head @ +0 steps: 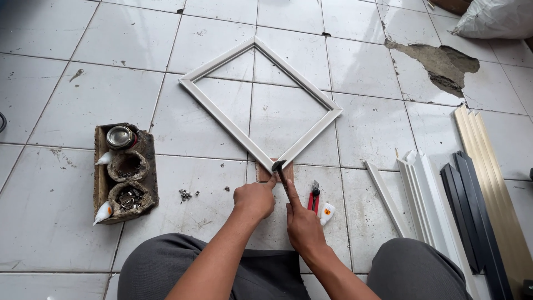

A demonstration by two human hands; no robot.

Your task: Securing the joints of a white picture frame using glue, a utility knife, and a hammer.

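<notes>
Starting at the left, a wooden tray [100, 166] sits on the tiled floor [55, 100], holding a small round tin [120, 136], two crusted cups and two white tubes. Loose metal bits [185, 195] lie just right of it. A white picture frame [256, 103] lies flat like a diamond, its near corner resting on a small wooden block [263, 173]. Left hand [254, 199] is curled into a loose fist, fingertips pressing beside that corner. Right hand [302, 225] grips a hammer [279, 168], head touching the corner. Red pliers [313, 198] and a small glue tube [327, 213] lie beside it. White, black and cream moulding strips [472, 194] lie farther right.
</notes>
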